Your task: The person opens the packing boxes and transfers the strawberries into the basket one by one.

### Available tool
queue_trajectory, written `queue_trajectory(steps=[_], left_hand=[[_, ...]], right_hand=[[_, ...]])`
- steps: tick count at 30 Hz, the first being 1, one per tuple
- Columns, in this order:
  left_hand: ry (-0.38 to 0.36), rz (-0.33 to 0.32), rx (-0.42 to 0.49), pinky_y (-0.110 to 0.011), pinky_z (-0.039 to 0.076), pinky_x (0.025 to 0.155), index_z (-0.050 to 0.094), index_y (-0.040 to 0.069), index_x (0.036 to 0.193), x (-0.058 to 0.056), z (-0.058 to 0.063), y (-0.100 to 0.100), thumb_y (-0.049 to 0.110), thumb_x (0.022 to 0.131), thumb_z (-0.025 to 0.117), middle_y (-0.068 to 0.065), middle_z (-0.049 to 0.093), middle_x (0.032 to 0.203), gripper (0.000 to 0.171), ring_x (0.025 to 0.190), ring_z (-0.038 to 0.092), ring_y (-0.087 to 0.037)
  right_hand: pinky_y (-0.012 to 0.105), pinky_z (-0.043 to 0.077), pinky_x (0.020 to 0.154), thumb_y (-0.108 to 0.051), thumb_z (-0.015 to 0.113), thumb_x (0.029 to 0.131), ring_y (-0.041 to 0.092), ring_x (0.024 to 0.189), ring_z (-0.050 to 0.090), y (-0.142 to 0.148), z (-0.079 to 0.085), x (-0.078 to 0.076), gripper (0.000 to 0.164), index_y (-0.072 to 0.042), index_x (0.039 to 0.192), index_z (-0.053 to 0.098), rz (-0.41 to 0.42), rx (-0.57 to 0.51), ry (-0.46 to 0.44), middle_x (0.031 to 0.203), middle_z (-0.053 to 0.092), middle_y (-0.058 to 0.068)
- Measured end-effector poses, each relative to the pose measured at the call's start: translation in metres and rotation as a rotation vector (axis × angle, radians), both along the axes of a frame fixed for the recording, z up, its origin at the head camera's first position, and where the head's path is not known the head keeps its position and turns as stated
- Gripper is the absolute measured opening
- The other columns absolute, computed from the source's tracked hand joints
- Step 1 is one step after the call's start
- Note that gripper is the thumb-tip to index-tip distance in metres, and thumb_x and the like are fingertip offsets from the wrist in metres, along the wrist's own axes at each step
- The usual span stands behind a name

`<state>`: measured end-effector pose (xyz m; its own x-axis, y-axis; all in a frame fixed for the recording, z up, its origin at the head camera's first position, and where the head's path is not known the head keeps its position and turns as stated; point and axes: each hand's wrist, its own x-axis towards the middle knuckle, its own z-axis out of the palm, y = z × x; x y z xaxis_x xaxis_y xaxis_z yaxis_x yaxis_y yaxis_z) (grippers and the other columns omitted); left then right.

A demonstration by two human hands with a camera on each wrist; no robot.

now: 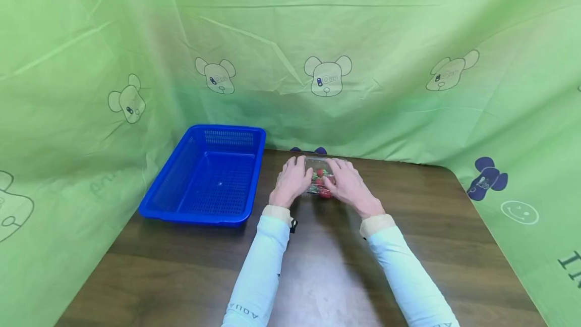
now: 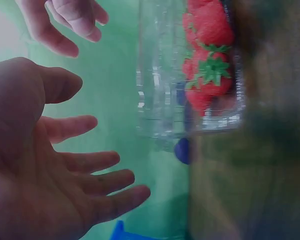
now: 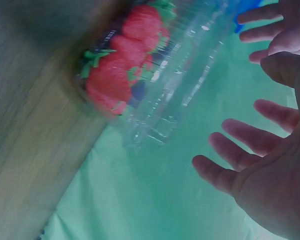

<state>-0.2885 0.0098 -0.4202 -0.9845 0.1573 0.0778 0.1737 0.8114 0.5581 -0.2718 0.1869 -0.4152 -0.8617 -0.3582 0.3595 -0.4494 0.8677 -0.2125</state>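
Observation:
A clear plastic box [image 2: 160,95] stands at the back of the table and holds several red strawberries [image 2: 210,30] with green leaves. My left hand [image 1: 291,181] hovers over its left side, fingers spread and slightly bent. On the other side is my right hand [image 1: 350,185], its fingers likewise spread. Both wrist views show a gap between the fingers and the plastic, with nothing in either hand. Part of the box is hidden by the hands in the head view. Whether its lid is fastened I cannot tell.
To the left, a blue plastic basket [image 1: 211,183] with slotted walls sits on the brown wooden table [image 1: 431,246]. A green cloth [image 1: 281,29] printed with bear heads hangs behind and at both sides, close to the table's back edge.

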Motion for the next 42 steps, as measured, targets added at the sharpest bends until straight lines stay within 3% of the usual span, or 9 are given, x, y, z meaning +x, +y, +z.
queue_trajectory(steps=[7, 12, 22, 27, 31, 35, 42], left_hand=[[-0.094, 0.057, 0.040, -0.050, 0.041, 0.103, 0.034, 0.018, 0.146, 0.003, -0.019, -0.007, 0.045, 0.099, 0.038, -0.015, 0.038, 0.147, 0.055, 0.129, 0.046, -0.035], [-0.097, 0.081, 0.090, -0.049, 0.043, 0.100, 0.040, 0.014, 0.142, 0.003, -0.028, -0.010, 0.045, 0.100, 0.037, -0.018, 0.048, 0.138, 0.051, 0.121, 0.052, -0.037], [-0.111, 0.050, 0.216, -0.048, 0.046, 0.096, 0.042, 0.018, 0.140, -0.003, -0.045, -0.022, 0.042, 0.101, 0.036, -0.012, 0.061, 0.128, 0.046, 0.117, 0.058, -0.030], [-0.123, 0.087, 0.348, -0.045, 0.049, 0.089, 0.043, 0.016, 0.138, -0.005, -0.052, -0.026, 0.036, 0.103, 0.035, -0.013, 0.068, 0.112, 0.041, 0.101, 0.066, -0.028], [-0.179, 0.092, 0.433, -0.033, 0.050, 0.074, 0.048, 0.014, 0.132, -0.007, -0.060, -0.028, 0.028, 0.104, 0.036, -0.008, 0.069, 0.096, 0.033, 0.077, 0.070, -0.020], [-0.223, 0.082, 0.451, -0.026, 0.049, 0.066, 0.051, 0.014, 0.127, -0.008, -0.067, -0.030, 0.026, 0.103, 0.041, -0.005, 0.070, 0.094, 0.029, 0.070, 0.068, -0.013], [-0.228, 0.070, 0.521, -0.025, 0.050, 0.061, 0.059, 0.012, 0.110, -0.010, -0.075, -0.029, 0.029, 0.104, 0.038, -0.005, 0.072, 0.087, 0.028, 0.066, 0.066, -0.011]], right_hand=[[0.055, 0.046, 0.090, -0.023, 0.064, 0.088, 0.041, 0.112, 0.054, 0.005, -0.007, 0.003, 0.050, -0.005, 0.132, 0.049, 0.059, 0.026, 0.048, 0.124, 0.059, 0.020], [0.054, 0.047, 0.088, -0.026, 0.067, 0.087, 0.039, 0.108, 0.056, 0.007, -0.014, 0.005, 0.048, -0.005, 0.128, 0.052, 0.090, 0.044, 0.062, 0.121, 0.061, 0.019], [0.054, 0.045, 0.092, -0.030, 0.072, 0.083, 0.036, 0.111, 0.056, 0.010, -0.037, 0.010, 0.053, -0.009, 0.130, 0.056, 0.144, 0.090, 0.112, 0.122, 0.061, 0.018], [0.052, 0.044, 0.095, -0.026, 0.075, 0.080, 0.035, 0.108, 0.057, 0.013, -0.041, 0.010, 0.046, -0.005, 0.117, 0.060, 0.180, 0.091, 0.178, 0.115, 0.063, 0.016], [0.053, 0.044, 0.095, -0.024, 0.075, 0.079, 0.035, 0.107, 0.057, 0.017, -0.047, 0.009, 0.033, -0.008, 0.105, 0.062, 0.222, 0.122, 0.240, 0.114, 0.062, 0.017], [0.052, 0.043, 0.093, -0.022, 0.075, 0.078, 0.035, 0.105, 0.057, 0.018, -0.053, 0.007, 0.024, -0.011, 0.095, 0.061, 0.245, 0.118, 0.290, 0.112, 0.062, 0.017], [0.052, 0.043, 0.092, -0.020, 0.074, 0.079, 0.039, 0.102, 0.056, 0.015, -0.060, 0.005, 0.018, -0.012, 0.083, 0.059, 0.228, 0.115, 0.335, 0.111, 0.063, 0.019]])
